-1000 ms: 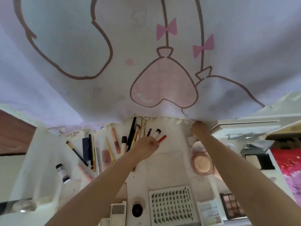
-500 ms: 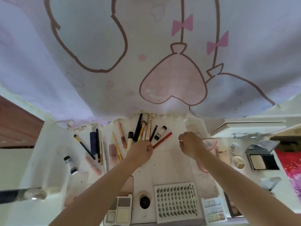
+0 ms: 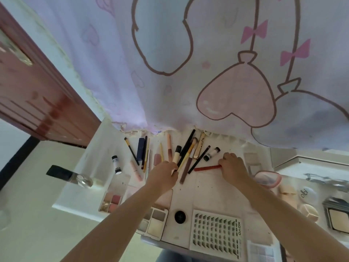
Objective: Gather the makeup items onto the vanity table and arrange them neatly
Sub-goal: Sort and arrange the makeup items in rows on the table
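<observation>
- Now at the right hand (image 3: 232, 167): fingers curled over the near end of the red pencil (image 3: 207, 168), a narrow grip that looks like a pinch on its tip; pencil lying flat on the tabletop (image 3: 217, 191), pointing left toward the other sticks.
- Over at the left hand (image 3: 164, 175): fingers bunched at the lower ends of the fanned brushes and pens (image 3: 186, 155), apparently nipping one pale stick; exactly which one, impossible to tell under the knuckles.
- Just beyond the grips: a cream tube (image 3: 176, 153), a gold tube (image 3: 200, 147) and a small black-capped bottle (image 3: 211, 154), all crowded close and some crossing.
- Further left: a navy tube (image 3: 140, 149), thin pencils and a pink tube (image 3: 136, 171) in a looser row; a small white bottle (image 3: 116, 165) near the left edge.
- Nearer the body: an eyeshadow palette (image 3: 154, 222), a lash tray (image 3: 217, 231), and a pink puff (image 3: 268, 178) to the right.
- Likely step: lining the red pencil up with the fan.
- Risk: sliding the pencil sideways into the crossed sticks, knocking the fan apart or rolling round tubes away.
- Risk: sweeping left with the other hand and nudging the white bottle off the near edge.
- Risk: a loose pinch on the pencil tip, letting it swivel rather than travel straight.
</observation>
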A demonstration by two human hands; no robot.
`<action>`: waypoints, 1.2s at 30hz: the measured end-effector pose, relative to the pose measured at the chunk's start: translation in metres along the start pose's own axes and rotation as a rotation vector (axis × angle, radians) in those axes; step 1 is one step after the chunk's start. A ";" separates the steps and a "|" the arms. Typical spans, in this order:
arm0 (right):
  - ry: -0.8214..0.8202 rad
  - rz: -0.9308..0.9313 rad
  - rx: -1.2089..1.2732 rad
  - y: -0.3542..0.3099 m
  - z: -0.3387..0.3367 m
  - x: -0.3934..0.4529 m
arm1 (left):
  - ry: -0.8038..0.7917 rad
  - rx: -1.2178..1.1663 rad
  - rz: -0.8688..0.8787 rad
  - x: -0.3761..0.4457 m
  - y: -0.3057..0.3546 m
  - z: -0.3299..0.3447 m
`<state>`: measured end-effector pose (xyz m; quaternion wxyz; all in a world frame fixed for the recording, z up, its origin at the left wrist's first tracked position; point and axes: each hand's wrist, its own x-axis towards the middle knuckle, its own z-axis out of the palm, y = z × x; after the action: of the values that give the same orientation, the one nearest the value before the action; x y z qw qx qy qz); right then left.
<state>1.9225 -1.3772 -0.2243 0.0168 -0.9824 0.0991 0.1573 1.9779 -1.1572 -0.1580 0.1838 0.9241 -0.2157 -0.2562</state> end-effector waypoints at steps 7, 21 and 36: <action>0.170 -0.190 0.246 0.004 -0.048 -0.039 | 0.015 -0.145 0.024 -0.002 0.029 -0.003; 0.144 -0.109 0.579 -0.032 -0.134 -0.101 | -0.072 -0.913 0.281 -0.006 0.063 -0.077; 0.410 0.294 0.201 -0.040 -0.135 -0.135 | 0.087 -1.471 -0.177 0.033 0.052 -0.122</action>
<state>1.8457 -1.3215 -0.0533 0.0709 -0.9623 0.2570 -0.0547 2.0553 -1.1893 -0.0502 0.7423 0.5857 0.0943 -0.3114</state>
